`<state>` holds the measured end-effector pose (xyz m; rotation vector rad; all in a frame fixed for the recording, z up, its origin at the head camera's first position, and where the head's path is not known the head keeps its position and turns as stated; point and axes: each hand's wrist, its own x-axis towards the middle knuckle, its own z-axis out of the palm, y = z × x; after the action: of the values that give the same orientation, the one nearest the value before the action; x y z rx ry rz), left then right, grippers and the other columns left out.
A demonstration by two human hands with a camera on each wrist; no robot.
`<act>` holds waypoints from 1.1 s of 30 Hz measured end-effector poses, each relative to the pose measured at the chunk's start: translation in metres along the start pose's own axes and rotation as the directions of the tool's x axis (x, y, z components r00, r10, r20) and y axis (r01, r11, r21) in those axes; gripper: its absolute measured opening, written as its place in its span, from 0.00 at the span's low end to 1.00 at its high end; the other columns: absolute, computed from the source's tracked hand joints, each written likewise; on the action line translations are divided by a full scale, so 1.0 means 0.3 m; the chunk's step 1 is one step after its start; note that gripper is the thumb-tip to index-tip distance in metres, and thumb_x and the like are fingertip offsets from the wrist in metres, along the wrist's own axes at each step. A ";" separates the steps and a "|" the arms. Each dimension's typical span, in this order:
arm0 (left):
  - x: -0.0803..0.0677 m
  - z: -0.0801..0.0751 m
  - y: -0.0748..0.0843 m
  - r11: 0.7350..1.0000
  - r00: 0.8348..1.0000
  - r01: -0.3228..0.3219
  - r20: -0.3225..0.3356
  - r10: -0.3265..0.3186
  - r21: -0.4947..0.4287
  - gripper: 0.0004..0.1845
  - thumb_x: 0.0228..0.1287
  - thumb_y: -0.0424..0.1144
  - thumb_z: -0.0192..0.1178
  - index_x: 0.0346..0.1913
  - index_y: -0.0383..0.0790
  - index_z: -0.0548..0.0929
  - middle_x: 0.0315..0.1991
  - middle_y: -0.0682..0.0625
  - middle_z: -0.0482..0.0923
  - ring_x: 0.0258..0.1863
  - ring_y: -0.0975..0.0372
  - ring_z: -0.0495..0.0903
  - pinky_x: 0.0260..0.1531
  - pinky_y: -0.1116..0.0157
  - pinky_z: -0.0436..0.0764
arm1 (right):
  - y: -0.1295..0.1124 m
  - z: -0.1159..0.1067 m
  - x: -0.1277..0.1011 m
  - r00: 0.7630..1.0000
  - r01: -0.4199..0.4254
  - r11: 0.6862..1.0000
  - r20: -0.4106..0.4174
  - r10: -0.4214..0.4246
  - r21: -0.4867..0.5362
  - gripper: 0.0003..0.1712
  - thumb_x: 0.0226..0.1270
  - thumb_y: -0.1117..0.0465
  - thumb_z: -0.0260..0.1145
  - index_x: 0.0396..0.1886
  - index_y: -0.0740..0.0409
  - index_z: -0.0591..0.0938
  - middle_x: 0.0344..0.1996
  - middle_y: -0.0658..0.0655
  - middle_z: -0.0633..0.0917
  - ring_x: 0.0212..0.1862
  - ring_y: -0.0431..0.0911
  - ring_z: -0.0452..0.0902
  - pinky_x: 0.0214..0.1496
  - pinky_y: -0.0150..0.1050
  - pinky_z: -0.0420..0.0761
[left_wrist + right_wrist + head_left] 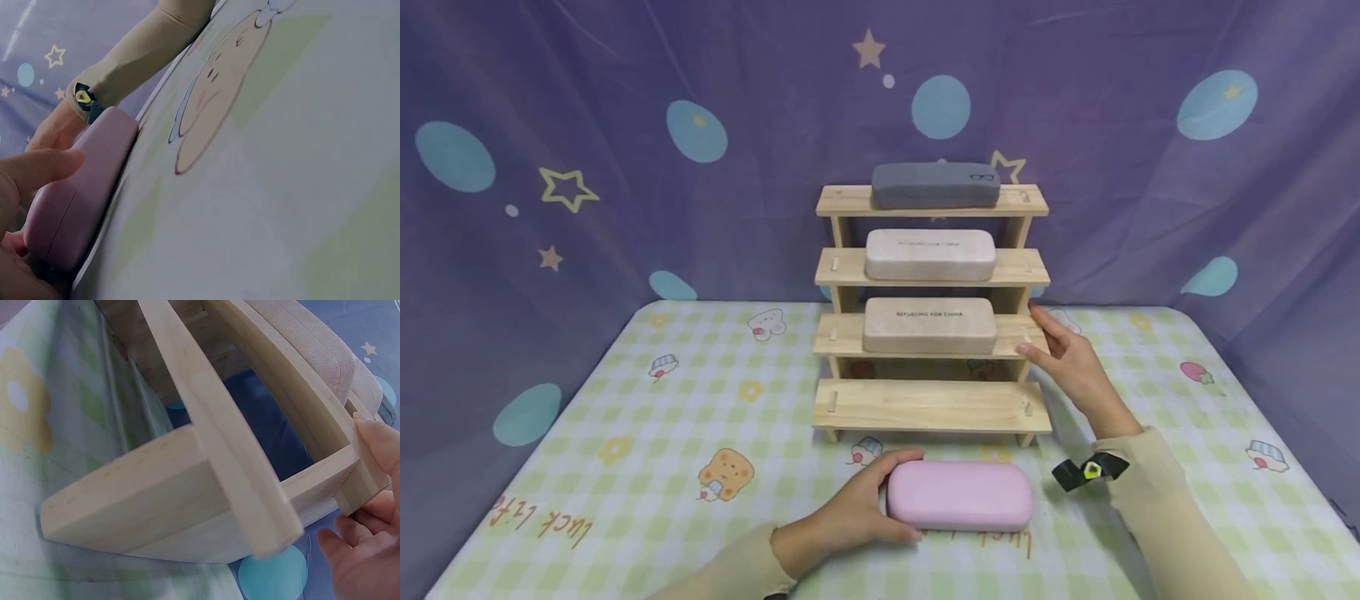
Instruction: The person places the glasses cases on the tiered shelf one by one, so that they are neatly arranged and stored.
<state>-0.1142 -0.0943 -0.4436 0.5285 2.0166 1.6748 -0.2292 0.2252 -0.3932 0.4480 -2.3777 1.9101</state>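
Note:
A pink glasses case (962,496) lies lengthwise on the tablecloth in front of a wooden tiered rack (925,407). My left hand (865,507) grips the case's left end, thumb along the near side and fingers at the far side. The case's seam (72,203) shows in the left wrist view. With my right hand (1077,375) I hold the right end of the rack's second shelf from the bottom, thumb on top and fingers below. On that shelf sits a beige glasses case (929,332) lettered "REFUELING FOR CHINA". The bottom shelf is bare.
A paler lettered case (929,262) sits one shelf higher, and a grey-blue case (935,187) with a glasses emblem on the top shelf. Behind the rack hangs a purple curtain (760,217). The checked tablecloth (647,425) extends to both sides.

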 end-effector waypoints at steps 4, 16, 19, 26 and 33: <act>-0.002 0.008 0.006 1.000 0.999 -0.014 -0.032 0.015 0.027 0.45 0.38 0.30 0.76 0.65 0.42 0.68 0.62 0.47 0.69 0.60 0.55 0.68 0.60 0.61 0.63 | -0.002 -0.001 0.001 1.000 -0.002 1.000 0.004 0.002 -0.008 0.40 0.67 0.65 0.61 0.72 0.68 0.52 0.73 0.64 0.51 0.72 0.57 0.48 0.60 0.20 0.62; 0.001 0.012 0.013 0.998 0.997 -0.022 -0.068 0.026 0.056 0.40 0.35 0.31 0.77 0.59 0.41 0.74 0.54 0.48 0.75 0.53 0.58 0.72 0.52 0.65 0.69 | -0.001 -0.002 -0.001 1.000 0.000 1.000 -0.005 0.000 -0.017 0.40 0.67 0.65 0.61 0.72 0.66 0.53 0.72 0.63 0.53 0.72 0.56 0.47 0.60 0.19 0.61; 0.003 0.010 0.007 0.997 0.996 -0.021 -0.084 0.027 0.070 0.40 0.34 0.32 0.78 0.58 0.42 0.75 0.53 0.49 0.76 0.51 0.59 0.73 0.51 0.66 0.70 | 0.001 0.000 -0.001 1.000 -0.002 1.000 -0.004 0.002 -0.008 0.40 0.67 0.65 0.61 0.72 0.67 0.52 0.72 0.63 0.52 0.72 0.56 0.48 0.60 0.19 0.62; 0.009 0.002 -0.004 0.994 0.995 -0.017 -0.096 0.027 0.106 0.38 0.33 0.38 0.80 0.56 0.45 0.78 0.51 0.53 0.78 0.50 0.60 0.74 0.50 0.68 0.71 | 0.003 0.001 0.001 1.000 -0.014 1.000 -0.004 0.014 -0.001 0.40 0.67 0.65 0.62 0.72 0.67 0.52 0.72 0.63 0.52 0.71 0.57 0.48 0.58 0.19 0.63; 0.007 -0.013 0.010 0.990 0.996 -0.049 -0.063 0.058 0.136 0.38 0.34 0.40 0.80 0.56 0.45 0.78 0.50 0.55 0.78 0.50 0.61 0.75 0.61 0.54 0.63 | 0.004 0.000 0.001 1.000 -0.012 1.000 -0.010 0.012 -0.003 0.40 0.67 0.65 0.61 0.72 0.67 0.52 0.72 0.63 0.52 0.71 0.58 0.49 0.58 0.19 0.63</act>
<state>-0.1182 -0.0958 -0.4403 0.5847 2.1929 1.6151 -0.2297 0.2253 -0.3943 0.4240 -2.3827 1.9082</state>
